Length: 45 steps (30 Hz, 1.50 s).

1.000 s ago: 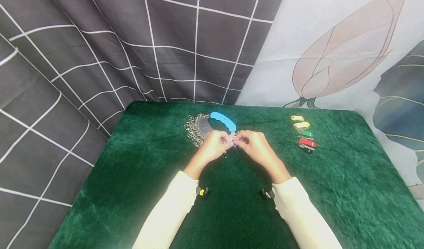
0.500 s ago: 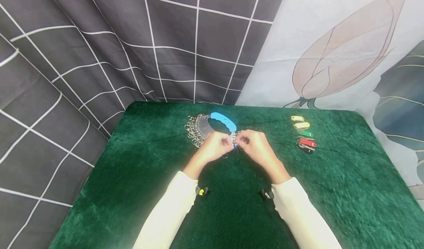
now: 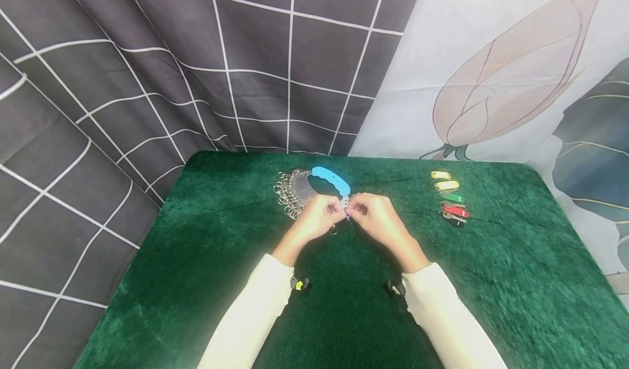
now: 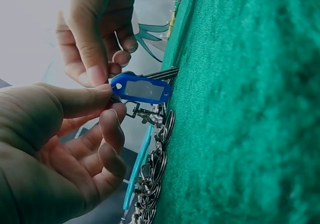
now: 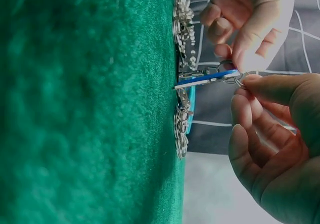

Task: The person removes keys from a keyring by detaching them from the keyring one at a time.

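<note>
A blue key tag (image 4: 142, 88) hangs with several metal keys (image 4: 162, 73) between my two hands. My right hand (image 3: 377, 216) pinches the tag's metal key ring (image 5: 241, 79) between thumb and forefinger. Against it, my left hand (image 3: 318, 216) pinches the ring end of a metal swivel clasp (image 4: 144, 115); the fingertips hide just how the two rings meet. Behind the hands lies a curved key holder with a clear plate (image 3: 301, 188) and a light-blue handle (image 3: 330, 179). Many metal rings and clasps (image 3: 290, 204) line its outer edge.
On the right of the green cloth-covered table (image 3: 511, 260) lies a column of key tags: two yellow (image 3: 446, 185), one green (image 3: 454, 198), one red (image 3: 457, 211) and one black (image 3: 453, 221). A grid-patterned curtain (image 3: 255, 52) hangs behind the table.
The hands drew very slightly apart half a second ago and are close together again now. The blue tag shifted a little beneath the fingertips. The holder and the other tags stay put.
</note>
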Motion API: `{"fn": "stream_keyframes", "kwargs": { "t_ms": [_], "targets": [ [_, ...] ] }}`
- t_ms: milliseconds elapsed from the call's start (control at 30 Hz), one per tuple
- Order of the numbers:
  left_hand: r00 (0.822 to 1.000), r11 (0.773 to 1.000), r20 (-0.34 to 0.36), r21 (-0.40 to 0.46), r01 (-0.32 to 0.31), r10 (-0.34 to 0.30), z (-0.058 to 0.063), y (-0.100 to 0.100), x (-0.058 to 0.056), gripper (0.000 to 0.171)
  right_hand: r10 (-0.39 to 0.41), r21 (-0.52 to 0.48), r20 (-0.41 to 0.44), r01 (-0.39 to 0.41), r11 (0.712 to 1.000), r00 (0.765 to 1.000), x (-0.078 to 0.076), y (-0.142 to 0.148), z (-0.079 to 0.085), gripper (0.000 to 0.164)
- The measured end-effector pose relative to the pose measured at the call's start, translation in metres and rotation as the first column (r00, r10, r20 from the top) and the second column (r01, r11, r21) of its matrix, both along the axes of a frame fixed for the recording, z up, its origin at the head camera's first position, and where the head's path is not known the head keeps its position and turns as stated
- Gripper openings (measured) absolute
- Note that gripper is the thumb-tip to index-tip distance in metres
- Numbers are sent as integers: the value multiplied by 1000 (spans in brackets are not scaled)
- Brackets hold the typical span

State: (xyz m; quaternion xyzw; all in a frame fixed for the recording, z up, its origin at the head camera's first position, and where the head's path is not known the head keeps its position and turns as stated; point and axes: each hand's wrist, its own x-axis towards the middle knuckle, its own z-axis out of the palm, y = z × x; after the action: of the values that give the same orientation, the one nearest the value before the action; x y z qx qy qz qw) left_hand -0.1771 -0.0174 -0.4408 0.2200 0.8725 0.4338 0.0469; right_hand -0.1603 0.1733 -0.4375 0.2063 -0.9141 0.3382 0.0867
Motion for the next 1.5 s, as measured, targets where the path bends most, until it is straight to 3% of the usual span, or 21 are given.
{"fn": "stream_keyframes", "kwargs": {
  "t_ms": [333, 667, 1033, 1267, 1500],
  "targets": [
    [999, 1000, 35, 9, 11, -11, -1, -1, 1, 12, -74, 8, 56, 74, 997, 996, 2, 0, 0, 5],
    [999, 999, 48, 37, 16, -18, -1, -1, 1, 12, -11, 1, 25, 11, 1000, 1000, 1, 0, 0, 4],
    [995, 998, 93, 51, 37, -42, 1, -3, 1, 15, -70, 21, 52, 69, 997, 996, 2, 0, 0, 4],
    [987, 999, 158, 44, 12, -19, -1, -3, 0, 13, -31, 3, 34, 31, 1000, 999, 2, 0, 2, 4],
    [988, 997, 152, 66, 31, -40, 0, -3, 0, 14, -23, 12, 36, 23, 1000, 999, 1, 0, 2, 4]
  ]
}}
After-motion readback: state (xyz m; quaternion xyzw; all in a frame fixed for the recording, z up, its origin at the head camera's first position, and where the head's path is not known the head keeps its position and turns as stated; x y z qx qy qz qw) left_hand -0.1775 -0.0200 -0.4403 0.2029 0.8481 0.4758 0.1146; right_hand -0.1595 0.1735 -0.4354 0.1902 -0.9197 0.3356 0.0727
